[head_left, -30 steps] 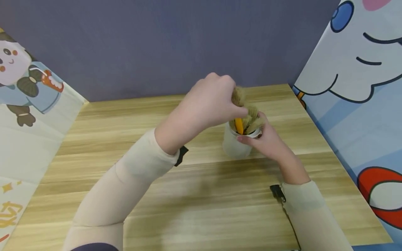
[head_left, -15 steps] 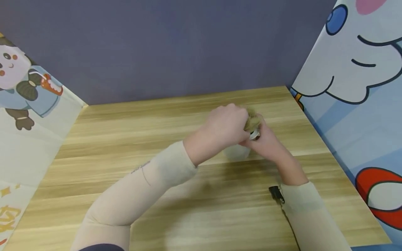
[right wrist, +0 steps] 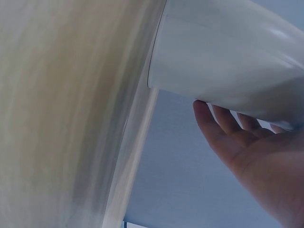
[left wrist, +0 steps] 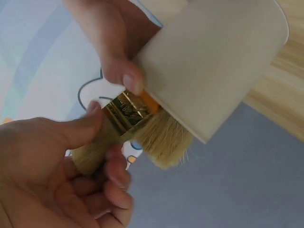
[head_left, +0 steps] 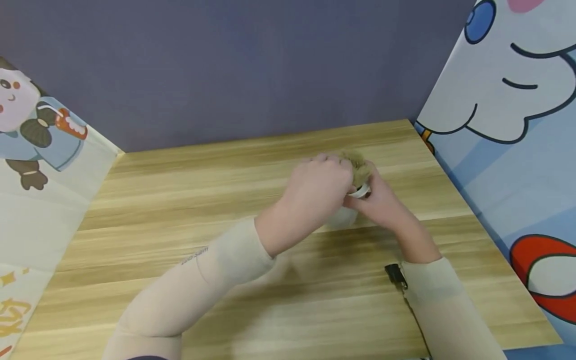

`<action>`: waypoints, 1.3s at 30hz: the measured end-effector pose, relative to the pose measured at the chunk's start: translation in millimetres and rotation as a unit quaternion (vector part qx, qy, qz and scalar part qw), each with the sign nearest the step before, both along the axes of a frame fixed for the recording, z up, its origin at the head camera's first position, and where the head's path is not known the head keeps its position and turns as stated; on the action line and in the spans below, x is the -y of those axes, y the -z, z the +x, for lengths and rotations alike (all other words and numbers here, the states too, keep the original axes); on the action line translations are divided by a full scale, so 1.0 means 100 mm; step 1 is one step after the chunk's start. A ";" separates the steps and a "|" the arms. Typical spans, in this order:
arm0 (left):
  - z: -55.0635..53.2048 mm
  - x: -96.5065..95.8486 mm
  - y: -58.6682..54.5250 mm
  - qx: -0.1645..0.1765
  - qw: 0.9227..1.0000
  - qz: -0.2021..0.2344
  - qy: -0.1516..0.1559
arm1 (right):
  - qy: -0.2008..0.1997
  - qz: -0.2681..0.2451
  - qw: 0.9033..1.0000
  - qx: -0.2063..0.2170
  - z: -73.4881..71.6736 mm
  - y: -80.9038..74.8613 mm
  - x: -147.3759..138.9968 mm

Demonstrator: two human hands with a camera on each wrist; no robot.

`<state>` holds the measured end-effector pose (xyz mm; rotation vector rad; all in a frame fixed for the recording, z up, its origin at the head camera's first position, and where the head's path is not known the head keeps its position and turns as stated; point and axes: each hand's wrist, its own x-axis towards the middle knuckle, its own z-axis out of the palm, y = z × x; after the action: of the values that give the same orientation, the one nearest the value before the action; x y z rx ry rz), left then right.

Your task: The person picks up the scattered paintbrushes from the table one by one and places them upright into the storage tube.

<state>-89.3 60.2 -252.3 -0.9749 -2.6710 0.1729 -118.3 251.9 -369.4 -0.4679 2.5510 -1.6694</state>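
A white cup [head_left: 343, 218] stands on the table toward its right side. My right hand [head_left: 382, 205] grips it at the rim from the right; in the right wrist view the fingers [right wrist: 228, 135] lie along the cup's side. Over the mouth, my left hand [head_left: 317, 190] pinches a paintbrush by its pale bristles, close to the metal ferrule [left wrist: 124, 112]. The brush's orange handle [left wrist: 150, 101] points into the cup. Bristles of another paintbrush [left wrist: 164, 141] stick out of the cup beside it. In the head view my left hand hides most of the opening.
The wood-grain table [head_left: 180, 200] spreads out under both arms. A dark grey panel [head_left: 252, 65] rises behind it, and cartoon-printed panels flank it on the left [head_left: 40, 215] and right [head_left: 531, 195]. A black clip [head_left: 396, 276] with a cord hangs at my right sleeve.
My left hand has come down from above the cup to its mouth, lowering the paintbrush it pinches. The right hand keeps its grip at the rim, nearly still.
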 end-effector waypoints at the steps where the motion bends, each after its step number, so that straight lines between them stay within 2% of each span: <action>1: 0.01 -0.01 0.01 -0.003 1.000 0.004 0.012 | 0.001 -0.001 1.000 -0.001 0.01 -0.01 0.00; 4: 0.01 -0.04 -0.01 0.014 0.999 0.020 0.031 | 0.002 0.000 1.000 -0.005 0.02 -0.03 -0.02; 9: -0.07 -0.07 -0.02 0.068 0.997 0.046 0.011 | 0.003 0.008 1.000 0.002 0.05 -0.02 -0.04; 13: -0.16 -0.09 -0.04 0.074 0.997 0.036 -0.013 | 0.007 0.018 1.000 0.013 0.04 -0.02 -0.04; 15: -0.22 -0.09 -0.04 0.065 0.997 0.018 -0.023 | 0.019 0.026 0.999 0.020 0.03 -0.03 -0.03; 17: -0.30 -0.10 -0.04 0.071 0.997 0.002 -0.034 | 0.027 0.030 0.999 0.024 0.02 -0.03 -0.03; 21: -0.45 -0.05 0.02 0.122 0.991 -0.008 -0.047 | 0.035 0.036 0.998 0.034 0.01 -0.02 -0.04; 24: -0.48 0.02 0.07 0.147 0.988 -0.009 -0.043 | 0.027 0.037 0.998 0.039 0.03 0.00 -0.04; 26: -0.45 0.07 0.10 0.135 0.990 -0.007 -0.030 | 0.021 0.036 0.998 0.039 0.04 0.01 -0.03; 30: -0.35 0.14 0.13 0.074 0.997 0.020 0.013 | 0.021 0.037 0.998 0.034 0.05 0.02 -0.02; 33: -0.29 0.19 0.15 0.037 0.997 0.050 0.053 | 0.018 0.032 0.999 0.036 0.06 0.01 -0.02; 36: -0.27 0.20 0.16 0.024 0.994 0.064 0.080 | 0.008 0.022 0.999 0.035 0.06 -0.01 -0.03; 39: -0.30 0.20 0.14 0.025 0.994 0.059 0.092 | 0.006 0.018 0.999 0.032 0.05 -0.03 -0.05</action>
<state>-119.0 40.0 -266.5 -1.1943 -2.5827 -0.0482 -113.6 256.6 -366.4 -0.3899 2.5392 -1.6118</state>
